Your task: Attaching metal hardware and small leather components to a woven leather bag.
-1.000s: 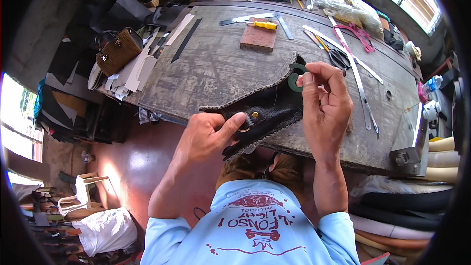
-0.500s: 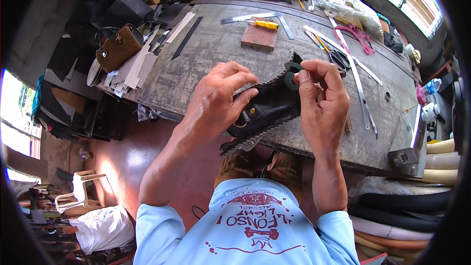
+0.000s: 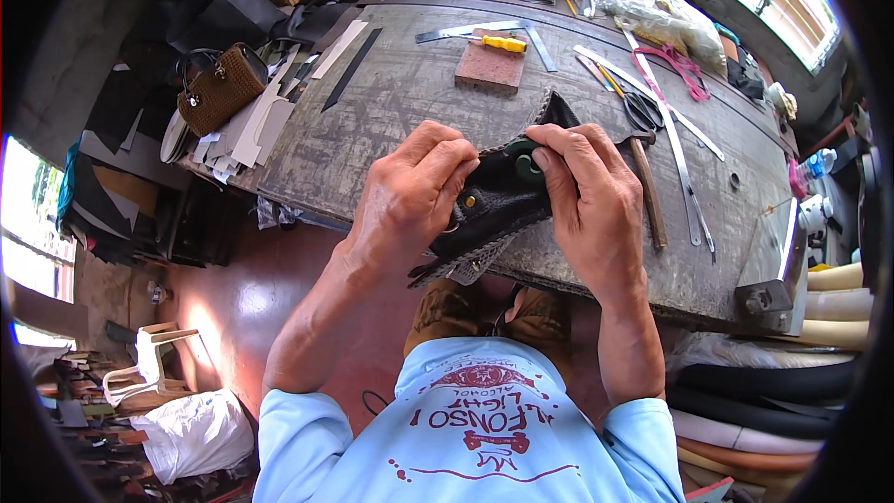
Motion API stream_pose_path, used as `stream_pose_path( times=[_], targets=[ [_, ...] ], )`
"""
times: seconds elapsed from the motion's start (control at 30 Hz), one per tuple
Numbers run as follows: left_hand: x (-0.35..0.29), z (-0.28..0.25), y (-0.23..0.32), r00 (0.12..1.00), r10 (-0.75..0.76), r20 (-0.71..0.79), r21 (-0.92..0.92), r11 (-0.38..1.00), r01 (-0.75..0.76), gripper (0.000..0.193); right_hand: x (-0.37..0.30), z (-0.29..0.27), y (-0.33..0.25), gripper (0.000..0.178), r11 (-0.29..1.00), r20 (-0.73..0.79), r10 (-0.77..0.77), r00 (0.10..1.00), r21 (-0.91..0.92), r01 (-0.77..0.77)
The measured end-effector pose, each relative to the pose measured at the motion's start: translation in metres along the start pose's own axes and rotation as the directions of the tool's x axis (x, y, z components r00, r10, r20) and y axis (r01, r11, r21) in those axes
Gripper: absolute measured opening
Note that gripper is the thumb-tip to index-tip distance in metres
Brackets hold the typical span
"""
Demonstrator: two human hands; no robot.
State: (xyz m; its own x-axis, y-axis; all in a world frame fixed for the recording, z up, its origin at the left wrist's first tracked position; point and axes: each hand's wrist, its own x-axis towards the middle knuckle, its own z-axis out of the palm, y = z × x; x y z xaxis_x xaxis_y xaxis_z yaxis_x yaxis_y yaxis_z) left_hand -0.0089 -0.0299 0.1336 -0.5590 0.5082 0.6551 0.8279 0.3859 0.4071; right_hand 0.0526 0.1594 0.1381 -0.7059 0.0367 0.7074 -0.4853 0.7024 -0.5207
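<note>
Between my hands, over the table's near edge, is a black leather bag piece with grey scaly-patterned edges and a small brass stud. My left hand is closed, thumb and fingers pinching the upper left edge of the leather. With the thumb and fingers of my right hand, I grip a dark green curved piece against the upper part of the leather. The far side of the leather, under my right fingers, is hidden. A hammer lies on the table just right of my right hand.
On the worn table are a reddish block with a yellow-handled tool, scissors, and metal rulers. A brown woven handbag stands among scraps at left. A metal bracket sits at the right corner.
My right hand has moved left and pressed the green piece onto the leather, uncovering the hammer. My left fingers have closed on the leather's upper edge.
</note>
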Motion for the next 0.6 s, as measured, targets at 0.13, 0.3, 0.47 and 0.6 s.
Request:
stream_pose_path(
  times=[0.13,0.3,0.47,0.6],
  targets=[
    [-0.001,-0.001,-0.002,0.994,-0.103,-0.031,-0.076,0.992,0.1,0.018,0.001,0.001,-0.003,0.017,1.0,-0.012,0.012,1.0,-0.01,-0.013],
    [0.004,-0.004,-0.004,0.991,-0.106,0.08,-0.171,0.978,0.118,0.019,0.0,-0.001,0.0,0.016,1.0,-0.034,-0.004,0.999,-0.017,0.003],
    [0.005,0.001,0.004,0.998,0.023,0.064,0.04,0.999,-0.026,0.018,0.002,-0.001,-0.001,0.016,1.0,-0.061,0.005,0.998,0.012,-0.004],
    [0.005,0.006,0.01,0.983,0.163,0.081,0.291,0.94,-0.179,0.015,0.001,-0.001,-0.001,0.015,0.999,-0.081,0.019,0.997,0.032,-0.017]
  ],
)
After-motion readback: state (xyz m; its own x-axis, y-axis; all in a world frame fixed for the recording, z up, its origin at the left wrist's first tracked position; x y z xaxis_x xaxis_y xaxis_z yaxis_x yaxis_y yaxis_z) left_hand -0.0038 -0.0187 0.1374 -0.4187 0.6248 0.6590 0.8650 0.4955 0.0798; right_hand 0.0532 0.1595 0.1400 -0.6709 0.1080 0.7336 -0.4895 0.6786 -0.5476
